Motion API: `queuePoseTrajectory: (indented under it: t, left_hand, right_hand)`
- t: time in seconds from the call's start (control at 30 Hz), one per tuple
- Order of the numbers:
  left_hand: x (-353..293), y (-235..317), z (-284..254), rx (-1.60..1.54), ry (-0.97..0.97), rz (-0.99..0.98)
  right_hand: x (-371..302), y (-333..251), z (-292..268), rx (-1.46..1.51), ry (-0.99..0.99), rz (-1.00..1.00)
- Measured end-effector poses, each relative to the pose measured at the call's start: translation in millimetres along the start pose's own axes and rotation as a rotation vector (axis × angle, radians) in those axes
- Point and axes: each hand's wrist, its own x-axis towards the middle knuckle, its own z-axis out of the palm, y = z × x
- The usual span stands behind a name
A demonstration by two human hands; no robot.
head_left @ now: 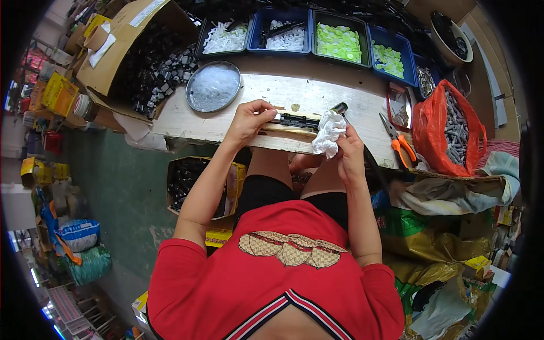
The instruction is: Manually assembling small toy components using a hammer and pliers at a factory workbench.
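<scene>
My left hand [246, 124] has its thumb and forefinger pinched together at the left end of a long black part [297, 121]. This part lies along the near edge of the pale workbench [260, 85], in front of my body, over a light wooden strip [286, 131]. My right hand [351, 150] pinches a crumpled white cloth [327, 135], and this cloth covers the right end of the part, so I cannot tell how that end looks. Just above the cloth, a black rounded tip [339, 107] is sticking out.

A little farther, to the upper left, there is a round grey dish [213, 86]. Beside it a cardboard box [107, 59] lies with its opening toward the bench, and small black pieces [164, 76] are spilling from it. At the back stand bins in a row, with white pieces [225, 37] and yellow-green pieces [338, 42]. On my right are pliers with orange handles [403, 148], and next to them an open red bag [433, 133] of grey pieces [456, 127].
</scene>
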Motion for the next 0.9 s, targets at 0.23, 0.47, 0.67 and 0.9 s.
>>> queuePoseTrajectory:
  t: [0.23,0.47,0.67,0.9]
  left_hand:
    - [-3.9,-4.2,2.7,0.33,0.083,0.087]
    - [4.9,3.0,-5.7,0.745,-0.01,0.399]
    - [11.9,20.8,-8.2,0.308,-0.032,-0.158]
    - [-35.3,26.9,17.8,0.599,0.298,0.448]
  right_hand:
    - [2.4,0.0,0.4,-0.045,0.003,0.019]
    - [5.4,0.5,0.2,-0.066,-0.024,0.007]
    - [5.5,1.3,-3.9,-0.062,-0.012,0.019]
    - [-15.3,-18.3,9.4,0.085,0.036,0.047]
